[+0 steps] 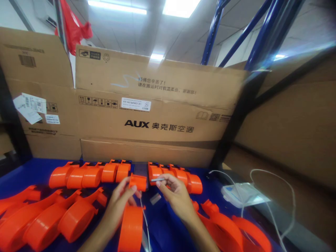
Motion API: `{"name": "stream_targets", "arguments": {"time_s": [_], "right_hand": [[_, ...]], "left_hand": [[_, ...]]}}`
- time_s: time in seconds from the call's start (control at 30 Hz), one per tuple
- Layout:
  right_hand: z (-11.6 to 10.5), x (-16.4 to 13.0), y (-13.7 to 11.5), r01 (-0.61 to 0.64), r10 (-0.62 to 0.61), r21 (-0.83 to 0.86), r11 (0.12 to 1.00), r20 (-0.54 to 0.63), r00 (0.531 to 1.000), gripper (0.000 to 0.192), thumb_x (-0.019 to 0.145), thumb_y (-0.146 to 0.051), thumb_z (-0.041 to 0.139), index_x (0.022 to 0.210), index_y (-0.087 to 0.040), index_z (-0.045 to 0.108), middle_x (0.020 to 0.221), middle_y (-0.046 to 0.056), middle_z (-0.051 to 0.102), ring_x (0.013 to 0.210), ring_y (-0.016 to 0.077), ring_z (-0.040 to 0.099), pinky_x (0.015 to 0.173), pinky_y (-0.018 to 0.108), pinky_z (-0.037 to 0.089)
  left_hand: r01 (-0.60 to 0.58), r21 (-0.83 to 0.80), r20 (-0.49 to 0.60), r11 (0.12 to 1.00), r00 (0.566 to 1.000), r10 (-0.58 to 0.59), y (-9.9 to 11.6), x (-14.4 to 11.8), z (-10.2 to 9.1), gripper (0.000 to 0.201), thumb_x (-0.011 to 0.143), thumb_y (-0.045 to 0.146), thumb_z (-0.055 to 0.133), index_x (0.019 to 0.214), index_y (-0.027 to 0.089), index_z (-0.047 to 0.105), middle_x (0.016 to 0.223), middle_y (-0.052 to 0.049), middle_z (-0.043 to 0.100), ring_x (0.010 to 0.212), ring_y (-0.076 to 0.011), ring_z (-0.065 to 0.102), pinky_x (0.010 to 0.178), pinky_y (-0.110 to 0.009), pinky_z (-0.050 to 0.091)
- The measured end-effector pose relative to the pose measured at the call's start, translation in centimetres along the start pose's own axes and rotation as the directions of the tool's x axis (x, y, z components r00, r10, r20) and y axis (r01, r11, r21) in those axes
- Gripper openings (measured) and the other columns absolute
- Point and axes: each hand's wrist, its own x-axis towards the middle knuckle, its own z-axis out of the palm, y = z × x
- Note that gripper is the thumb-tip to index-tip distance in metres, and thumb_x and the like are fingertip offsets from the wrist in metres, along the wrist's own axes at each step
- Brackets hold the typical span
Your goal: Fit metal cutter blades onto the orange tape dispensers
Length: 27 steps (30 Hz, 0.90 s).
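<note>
Left hand [119,204] has a closed grip on an orange tape dispenser [131,224], fingers wrapped round its upper end near the small orange head piece [138,182]. The dispenser sits upright between both hands, low centre of view, just above the blue table [162,224].

Right hand [176,196] pinches a thin grey metal strip [158,179] between thumb and forefinger, grip nearly shut on it. The strip points left at the dispenser's head, almost touching it; blur stops me calling contact.

A thin white line [145,220] hangs down from the head area beside the dispenser body. Can't tell what it is.

A small pale flat piece [155,198] lies on the table between the hands.

Behind the hands: row of orange dispensers [89,175] to the left and another short row [181,178] to the right, with a dark block [141,170] in the gap between the rows.

Left foreground: more orange dispensers [47,220] lying on their sides, packed touching each other. Right foreground: a few more [231,227], partly under the right forearm.

Right of table: white flat device [244,194] with white cable [286,199] looping off it.

Backdrop: large cardboard box [157,115] marked AUX, standing along the table's far edge. Blue rack uprights [212,31] above it.
</note>
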Motion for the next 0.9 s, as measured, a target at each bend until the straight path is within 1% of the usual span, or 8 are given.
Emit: {"name": "stream_targets", "arguments": {"time_s": [0.07,0.2,0.27,0.33,0.43,0.6,0.77,0.9], "right_hand": [[0.0,0.0,-0.2,0.001,-0.001,-0.015,1.0,-0.002,1.0,0.037,0.08,-0.052,0.076,0.092,-0.018,0.072,0.065,-0.003,0.055,0.055,0.0104,0.046,0.051,0.021,0.039],[0.2,-0.2,-0.6,-0.045,0.046,-0.018,0.999,0.043,0.998,0.04,0.086,-0.058,0.068,0.09,-0.018,0.07,0.062,-0.003,0.052,0.05,0.0092,0.039,0.045,0.02,0.029],[0.3,-0.3,-0.7,-0.023,0.024,-0.021,1.0,0.049,0.999,0.038,0.086,-0.057,0.068,0.088,-0.018,0.068,0.064,-0.003,0.053,0.052,0.0096,0.042,0.046,0.02,0.031],[0.3,-0.4,-0.7,-0.003,0.005,-0.036,0.999,0.054,0.999,0.037,0.087,-0.055,0.069,0.086,-0.019,0.066,0.066,-0.002,0.056,0.056,0.0108,0.048,0.05,0.021,0.037],[0.2,-0.4,-0.6,-0.022,0.026,-0.05,0.999,0.083,0.996,0.036,0.089,-0.055,0.067,0.085,-0.019,0.063,0.067,-0.001,0.061,0.057,0.0122,0.054,0.05,0.021,0.041],[0.0,-0.5,-0.6,-0.017,0.024,-0.052,0.998,0.133,0.991,0.032,0.092,-0.052,0.063,0.09,-0.02,0.061,0.074,0.001,0.066,0.056,0.0115,0.056,0.046,0.02,0.041],[-0.1,-0.7,-1.3,-0.015,0.026,-0.08,0.997,0.14,0.99,0.033,0.091,-0.052,0.065,0.088,-0.019,0.063,0.073,0.001,0.066,0.06,0.0126,0.058,0.048,0.021,0.043],[-0.2,-0.8,-1.7,-0.024,0.038,-0.095,0.995,0.145,0.989,0.035,0.09,-0.054,0.065,0.083,-0.02,0.064,0.07,0.001,0.065,0.06,0.0138,0.058,0.049,0.022,0.042]], "left_hand": [[0.001,0.004,0.01,1.0,1.0,-0.001,0.1,0.0,0.0,0.03,0.089,0.045,0.064,0.102,0.019,0.062,0.078,-0.001,0.071,0.052,-0.0087,0.054,0.05,-0.019,0.039],[0.011,0.002,0.008,1.0,1.0,-0.011,0.3,-0.4,0.0,0.03,0.09,0.046,0.062,0.101,0.018,0.065,0.082,-0.003,0.072,0.053,-0.0096,0.057,0.051,-0.02,0.04],[0.012,0.011,-0.008,1.0,1.0,-0.012,0.3,-0.5,0.0,0.031,0.09,0.047,0.063,0.1,0.018,0.065,0.083,-0.004,0.073,0.053,-0.0099,0.057,0.051,-0.02,0.04],[0.016,0.024,-0.025,1.0,1.0,-0.015,0.3,-0.6,0.1,0.032,0.089,0.048,0.063,0.099,0.018,0.065,0.084,-0.005,0.074,0.052,-0.0102,0.057,0.051,-0.02,0.041],[0.016,0.051,-0.033,0.999,0.999,-0.014,0.5,-0.4,0.2,0.033,0.088,0.05,0.064,0.097,0.018,0.066,0.085,-0.006,0.076,0.053,-0.011,0.057,0.051,-0.02,0.042],[0.012,0.082,-0.043,0.997,0.999,-0.008,0.9,-0.4,0.4,0.035,0.088,0.052,0.063,0.094,0.017,0.069,0.077,-0.005,0.076,0.053,-0.0107,0.056,0.051,-0.019,0.04],[-0.006,0.084,-0.053,0.996,0.999,0.011,1.0,-0.7,0.5,0.036,0.085,0.053,0.065,0.089,0.017,0.072,0.081,-0.007,0.077,0.052,-0.0109,0.056,0.051,-0.02,0.041],[0.052,0.044,-0.038,0.998,0.998,-0.051,1.2,-0.7,0.4,0.036,0.082,0.053,0.068,0.09,0.018,0.071,0.081,-0.006,0.077,0.046,-0.0099,0.052,0.045,-0.02,0.035]]}}
